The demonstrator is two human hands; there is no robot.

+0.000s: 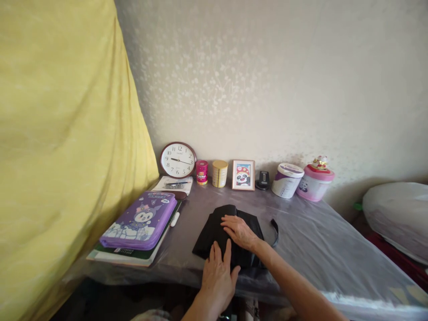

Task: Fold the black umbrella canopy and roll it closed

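A black folding umbrella (214,229), its fabric panels loosely spread, lies on the table near the front edge. Its wrist strap (274,232) curls out to the right. My left hand (219,272) rests on the near part of the fabric, fingers spread and thumb apart. My right hand (239,232) lies flat across the upper middle of the cloth with its fingers stretched to the left. Neither hand grips anything. The umbrella's shaft and handle are hidden.
At left, a purple zipped case (140,220) sits on books (127,258) by a yellow curtain (67,133). Along the wall stand a clock (178,160), a pink can (202,173), a yellow can (220,174), a framed panda picture (243,175), a black stapler-like object (263,180) and two tubs (287,180).
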